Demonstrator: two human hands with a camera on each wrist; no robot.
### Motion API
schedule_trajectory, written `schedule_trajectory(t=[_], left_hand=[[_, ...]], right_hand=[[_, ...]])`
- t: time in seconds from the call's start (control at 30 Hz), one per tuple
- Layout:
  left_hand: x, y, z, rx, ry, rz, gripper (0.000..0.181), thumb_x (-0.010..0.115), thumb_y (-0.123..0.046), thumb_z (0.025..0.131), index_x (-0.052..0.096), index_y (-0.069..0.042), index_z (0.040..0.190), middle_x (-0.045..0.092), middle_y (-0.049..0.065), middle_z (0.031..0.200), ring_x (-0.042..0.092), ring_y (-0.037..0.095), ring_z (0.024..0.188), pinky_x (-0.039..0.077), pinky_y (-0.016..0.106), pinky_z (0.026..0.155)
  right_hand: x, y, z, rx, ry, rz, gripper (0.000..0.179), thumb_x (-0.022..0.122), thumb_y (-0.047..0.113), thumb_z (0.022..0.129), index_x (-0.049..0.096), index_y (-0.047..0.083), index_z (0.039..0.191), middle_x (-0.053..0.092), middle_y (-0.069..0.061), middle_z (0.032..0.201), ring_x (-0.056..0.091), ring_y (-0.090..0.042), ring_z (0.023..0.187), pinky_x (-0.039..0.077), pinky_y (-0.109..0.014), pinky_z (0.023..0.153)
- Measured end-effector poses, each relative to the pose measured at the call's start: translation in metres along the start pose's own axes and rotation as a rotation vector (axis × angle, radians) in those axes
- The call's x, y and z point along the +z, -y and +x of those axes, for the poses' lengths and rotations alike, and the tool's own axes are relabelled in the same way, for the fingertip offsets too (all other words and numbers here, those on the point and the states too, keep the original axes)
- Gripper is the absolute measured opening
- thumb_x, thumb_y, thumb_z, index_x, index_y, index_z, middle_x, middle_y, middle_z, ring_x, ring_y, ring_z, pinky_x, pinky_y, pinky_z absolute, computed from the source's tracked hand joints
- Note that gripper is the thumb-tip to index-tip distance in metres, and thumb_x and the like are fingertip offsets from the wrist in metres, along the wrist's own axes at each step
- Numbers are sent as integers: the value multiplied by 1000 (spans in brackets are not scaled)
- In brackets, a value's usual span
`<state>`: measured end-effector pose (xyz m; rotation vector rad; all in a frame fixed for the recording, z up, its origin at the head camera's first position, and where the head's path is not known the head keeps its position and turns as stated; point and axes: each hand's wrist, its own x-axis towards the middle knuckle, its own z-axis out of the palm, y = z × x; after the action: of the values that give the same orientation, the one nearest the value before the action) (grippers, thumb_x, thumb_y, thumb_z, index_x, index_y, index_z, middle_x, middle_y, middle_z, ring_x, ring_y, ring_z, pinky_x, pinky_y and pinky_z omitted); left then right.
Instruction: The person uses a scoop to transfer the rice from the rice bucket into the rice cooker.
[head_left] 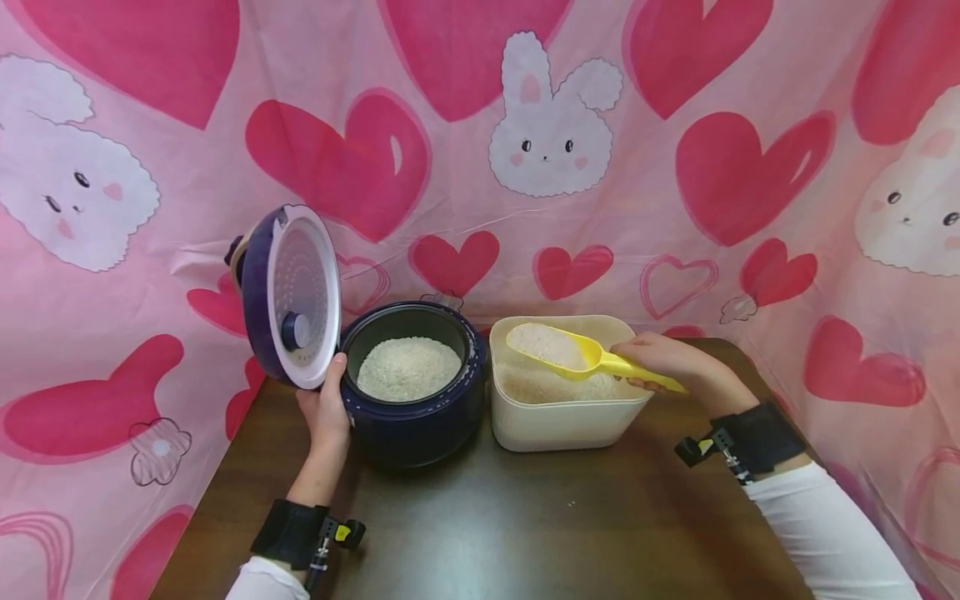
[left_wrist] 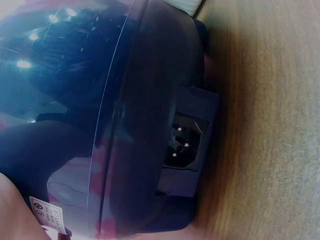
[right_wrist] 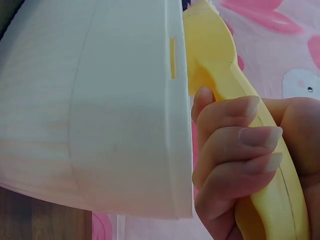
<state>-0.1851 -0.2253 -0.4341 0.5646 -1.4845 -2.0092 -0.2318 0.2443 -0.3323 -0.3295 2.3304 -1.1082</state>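
Observation:
A dark blue rice cooker (head_left: 420, 433) stands uncovered with white rice (head_left: 408, 368) inside. Its lid (head_left: 303, 287) is upright on the left, pale inner side toward the cooker. My left hand (head_left: 326, 417) holds the lid's lower edge, thumb at the rim and the other fingers mostly hidden behind it. My right hand (head_left: 660, 358) grips the handle of a yellow scoop (head_left: 592, 358) heaped with rice. The scoop is above a cream bin (head_left: 555, 429) that also contains rice. In the right wrist view, curled fingers (right_wrist: 235, 145) wrap the handle beside the bin's wall.
Cooker and bin stand side by side on a brown wooden table (head_left: 480, 533). A few grains lie near its middle. Behind and around hangs a pink curtain (head_left: 465, 200) with hearts and rabbits. A power socket (left_wrist: 184, 142) shows low on the cooker in the left wrist view.

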Motion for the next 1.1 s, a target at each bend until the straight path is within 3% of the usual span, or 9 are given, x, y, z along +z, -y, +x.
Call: schedule_trajectory(t=[0.5,0.87,1.1], left_hand=[[-2,-1,4,2,-4,-12,48,75,-28,93,58,-12,135,65,-7,121,56,11,116,38,19,110],[-1,-1,2,-20,-1,22,49,76,-34,92,59,-12,133,65,-7,118,56,11,114,38,20,111],[0,-1,1,-1,2,10,46,75,-31,93,60,-12,132,66,-8,116,57,10,113,39,21,110]], right_hand=[[4,22,2,-9,-15,12,43,50,38,108,69,3,92,60,-8,69,53,-21,54,43,-21,49],[14,55,28,-31,-2,-32,45,47,36,109,66,-3,98,60,-5,69,51,-16,52,43,-22,49],[23,81,48,-84,28,-55,48,47,39,108,66,-3,96,60,-6,70,51,-17,53,42,-23,48]])
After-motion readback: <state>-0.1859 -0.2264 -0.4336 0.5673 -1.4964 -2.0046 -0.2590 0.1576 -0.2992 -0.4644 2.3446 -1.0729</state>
